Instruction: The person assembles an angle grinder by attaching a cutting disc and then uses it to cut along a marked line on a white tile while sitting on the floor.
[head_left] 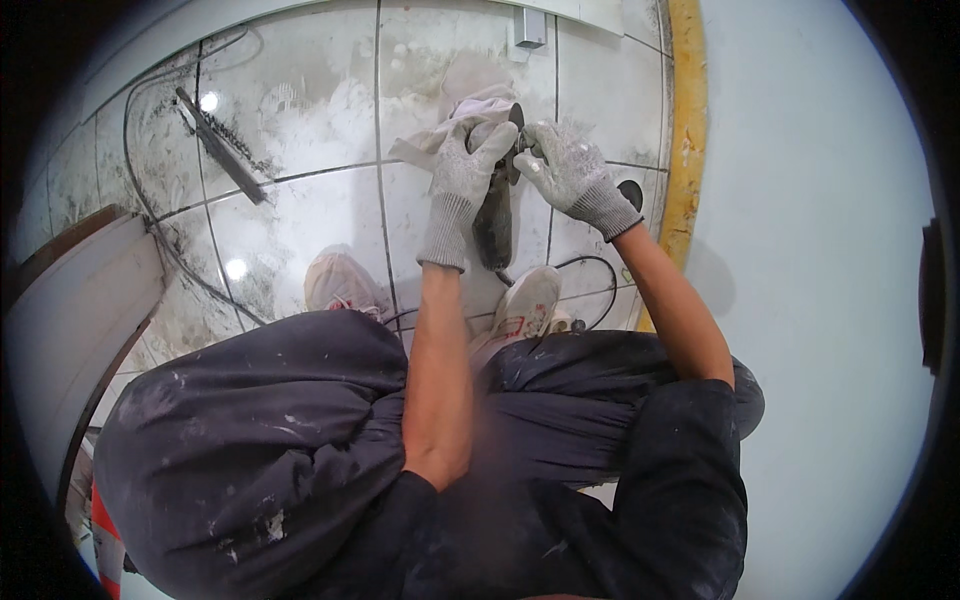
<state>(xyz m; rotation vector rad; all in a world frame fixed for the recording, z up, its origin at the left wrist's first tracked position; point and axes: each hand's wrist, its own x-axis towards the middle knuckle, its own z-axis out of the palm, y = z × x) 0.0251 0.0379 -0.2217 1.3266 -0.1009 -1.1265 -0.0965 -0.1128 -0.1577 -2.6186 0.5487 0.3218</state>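
Note:
A dark angle grinder (492,228) stands with its handle end toward me on the tiled floor, between my gloved hands. My left hand (462,168) is wrapped round its head end, thumb up along the side. A thin black disc (516,118) sits edge-on to me at that end. On the disc's right side, my right hand (572,170) has thumb and fingers pinched at its centre; the small part between them is mostly hidden. Beyond my left hand lies a crumpled pale cloth (472,88). Close to my right wrist is a round black disc (630,192).
White floor tiles (300,210) carry dark dust and smears. A long dark bar (225,155) lies at the far left, near a looping cable (128,140). Along the right runs a yellow strip (686,130) beside a pale wall (820,220). A small metal box-section (530,28) sits at the far edge.

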